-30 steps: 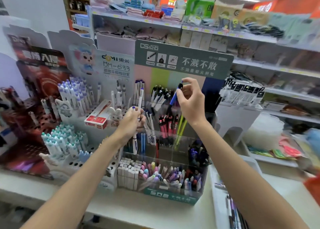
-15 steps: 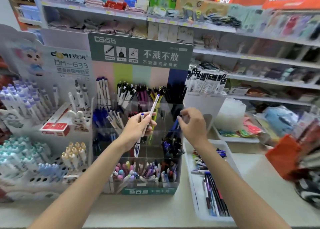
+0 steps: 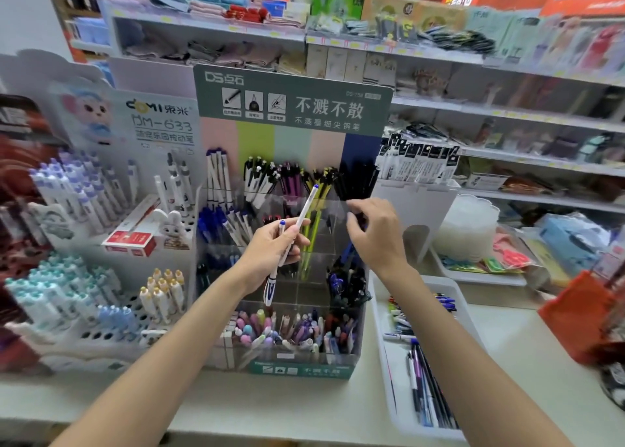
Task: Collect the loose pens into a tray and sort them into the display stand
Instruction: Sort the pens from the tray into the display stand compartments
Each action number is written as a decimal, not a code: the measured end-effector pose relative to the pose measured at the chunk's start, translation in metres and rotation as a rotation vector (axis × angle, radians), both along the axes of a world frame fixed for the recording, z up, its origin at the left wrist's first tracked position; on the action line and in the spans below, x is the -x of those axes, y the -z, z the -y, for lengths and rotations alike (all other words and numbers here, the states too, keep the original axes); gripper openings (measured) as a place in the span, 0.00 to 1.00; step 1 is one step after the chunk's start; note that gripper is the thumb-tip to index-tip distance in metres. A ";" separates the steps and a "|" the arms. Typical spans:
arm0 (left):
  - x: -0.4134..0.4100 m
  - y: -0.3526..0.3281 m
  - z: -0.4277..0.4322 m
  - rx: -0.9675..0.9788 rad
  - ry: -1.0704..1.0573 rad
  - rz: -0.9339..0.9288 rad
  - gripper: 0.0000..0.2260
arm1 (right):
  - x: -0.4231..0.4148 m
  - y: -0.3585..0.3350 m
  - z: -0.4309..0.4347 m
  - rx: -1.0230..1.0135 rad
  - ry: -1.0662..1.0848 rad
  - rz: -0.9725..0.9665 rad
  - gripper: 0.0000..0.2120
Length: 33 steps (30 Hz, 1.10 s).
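My left hand [image 3: 270,254] grips two white pens with blue tips [image 3: 306,210], slanted up to the right in front of the display stand [image 3: 304,370]. The stand is clear acrylic with a green header and holds several rows of sorted pens. My right hand [image 3: 378,240] hovers over the stand's right-hand compartment of dark blue pens [image 3: 348,284], fingers relaxed and holding nothing. A white tray [image 3: 449,287] lies on the counter to the right of the stand, and several loose pens [image 3: 426,385] lie inside it.
A white pen display [image 3: 84,210] with a red box [image 3: 130,240] stands to the left of the stand. Behind are store shelves [image 3: 439,54] of goods. A clear plastic tub [image 3: 470,227] and an orange bag [image 3: 575,314] sit to the right. The pale counter [image 3: 270,406] runs along the front.
My right hand lowered a blue pen into the stand's right compartment, let it go and lifted slightly. My left hand still holds its white pens. The view swung to the right.
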<state>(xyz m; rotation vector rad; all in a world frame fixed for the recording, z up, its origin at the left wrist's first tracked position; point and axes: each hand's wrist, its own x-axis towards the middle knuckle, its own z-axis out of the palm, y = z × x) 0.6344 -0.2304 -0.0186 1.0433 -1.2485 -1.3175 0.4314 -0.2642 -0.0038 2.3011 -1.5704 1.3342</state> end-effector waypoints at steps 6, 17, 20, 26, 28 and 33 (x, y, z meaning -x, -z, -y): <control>-0.007 -0.002 -0.005 -0.012 -0.006 0.018 0.09 | -0.072 -0.022 -0.007 -0.198 -0.305 0.329 0.19; -0.099 -0.001 -0.006 0.005 -0.287 0.129 0.08 | -0.126 -0.039 0.020 0.093 -0.276 0.315 0.13; -0.107 -0.002 -0.011 0.005 -0.319 0.065 0.06 | -0.140 -0.011 0.024 0.063 -0.294 0.112 0.12; -0.110 -0.003 -0.022 0.041 -0.336 0.164 0.10 | -0.140 0.019 0.026 0.026 -0.243 -0.175 0.08; -0.109 -0.003 -0.022 0.084 -0.349 0.128 0.09 | -0.140 0.010 0.023 0.019 -0.265 -0.085 0.08; -0.092 -0.012 -0.009 0.152 -0.352 0.217 0.09 | -0.146 -0.027 0.014 -0.173 -0.428 0.189 0.06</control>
